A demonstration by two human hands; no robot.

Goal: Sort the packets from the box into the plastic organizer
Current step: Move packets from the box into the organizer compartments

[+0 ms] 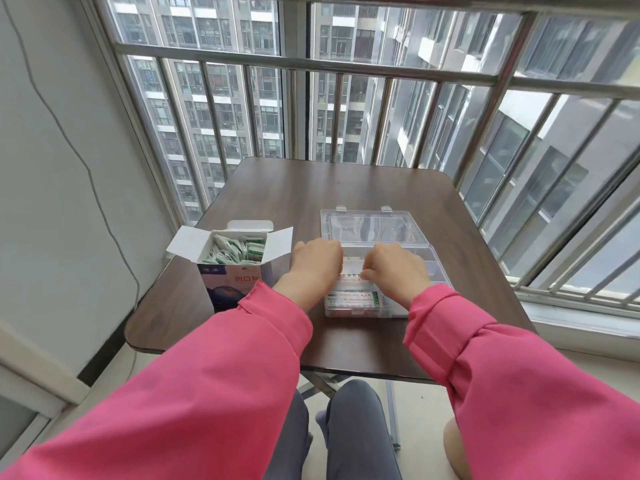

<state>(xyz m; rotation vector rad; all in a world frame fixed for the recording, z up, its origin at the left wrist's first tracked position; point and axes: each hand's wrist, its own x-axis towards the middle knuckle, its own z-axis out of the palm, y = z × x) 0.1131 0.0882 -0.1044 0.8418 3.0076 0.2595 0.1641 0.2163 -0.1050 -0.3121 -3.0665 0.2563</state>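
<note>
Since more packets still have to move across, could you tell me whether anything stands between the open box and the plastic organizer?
Nothing visible does. The box stands open, packets exposed, left of the plastic organizer, whose lid is folded back. Only bare table lies between them. Left hand and right hand are over the organizer.
</note>
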